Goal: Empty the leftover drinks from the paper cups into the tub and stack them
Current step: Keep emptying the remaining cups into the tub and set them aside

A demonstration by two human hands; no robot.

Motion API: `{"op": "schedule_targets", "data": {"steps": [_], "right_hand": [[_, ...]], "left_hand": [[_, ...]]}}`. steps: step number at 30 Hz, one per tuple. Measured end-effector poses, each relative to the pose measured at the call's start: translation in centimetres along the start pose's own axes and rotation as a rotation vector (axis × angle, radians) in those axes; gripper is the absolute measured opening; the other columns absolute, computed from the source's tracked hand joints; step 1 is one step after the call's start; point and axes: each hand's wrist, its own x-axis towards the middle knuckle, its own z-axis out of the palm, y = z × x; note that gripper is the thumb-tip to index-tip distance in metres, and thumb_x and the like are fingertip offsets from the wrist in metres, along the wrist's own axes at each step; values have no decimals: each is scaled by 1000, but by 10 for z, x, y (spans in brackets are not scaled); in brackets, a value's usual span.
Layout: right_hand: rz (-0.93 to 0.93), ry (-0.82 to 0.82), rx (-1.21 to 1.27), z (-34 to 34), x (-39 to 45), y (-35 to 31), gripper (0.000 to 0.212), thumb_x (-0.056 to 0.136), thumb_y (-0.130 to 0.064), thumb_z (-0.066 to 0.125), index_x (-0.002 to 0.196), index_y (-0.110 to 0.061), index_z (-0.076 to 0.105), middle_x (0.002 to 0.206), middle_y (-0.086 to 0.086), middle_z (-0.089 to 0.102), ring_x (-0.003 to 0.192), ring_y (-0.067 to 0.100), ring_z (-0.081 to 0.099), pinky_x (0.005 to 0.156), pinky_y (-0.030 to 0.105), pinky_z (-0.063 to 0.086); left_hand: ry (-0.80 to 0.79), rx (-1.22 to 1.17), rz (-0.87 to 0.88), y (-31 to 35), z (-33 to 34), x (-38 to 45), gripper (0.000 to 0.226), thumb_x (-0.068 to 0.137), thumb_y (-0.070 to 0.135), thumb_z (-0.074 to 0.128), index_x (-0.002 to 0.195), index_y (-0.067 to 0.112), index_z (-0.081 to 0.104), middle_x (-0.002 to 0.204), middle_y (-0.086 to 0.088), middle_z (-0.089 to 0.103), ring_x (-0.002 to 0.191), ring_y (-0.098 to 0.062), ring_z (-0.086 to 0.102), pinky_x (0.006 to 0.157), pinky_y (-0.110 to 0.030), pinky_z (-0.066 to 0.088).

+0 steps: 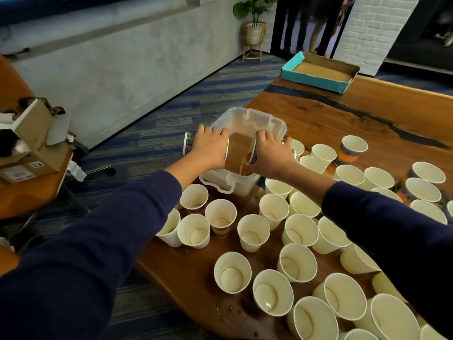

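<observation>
brown liquid streams from tipped cup (252,157), right hand (272,153) gripping it, mouth toward tub (279,123); left hand (210,148) holds sideways cup (188,143)

Dim, soft indoor light; wide-angle edge distortion.

A single wide-angle view from the person's head looks forward and down along both outstretched arms, close over the near edge of the table (318,114). The tub (247,119) sits near the middle of the frame, cups (252,231) fill the lower right, and the floor (171,94) and wall (110,57) show beyond at upper left
</observation>
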Motion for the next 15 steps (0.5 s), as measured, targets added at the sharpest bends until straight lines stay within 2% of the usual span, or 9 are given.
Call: {"op": "schedule_targets", "data": {"steps": [6,15], "right_hand": [[-26,0,-66,3,0,-3,85,80,-50,71,143,-15,25,145,8,38,134,28,36,113,55,19],[-80,-7,-162,2,-3,-8,80,84,-46,68,143,-12,26,142,10,40,132,28,37,112,55,20]], "left_hand": [[8,33,15,1,2,2,70,83,35,68,137,9,33,137,-17,46,126,-34,45,107,-44,27],[18,78,39,2,3,4,69,84,33,67,138,9,32,136,-16,47,126,-32,45,108,-45,27]]}}
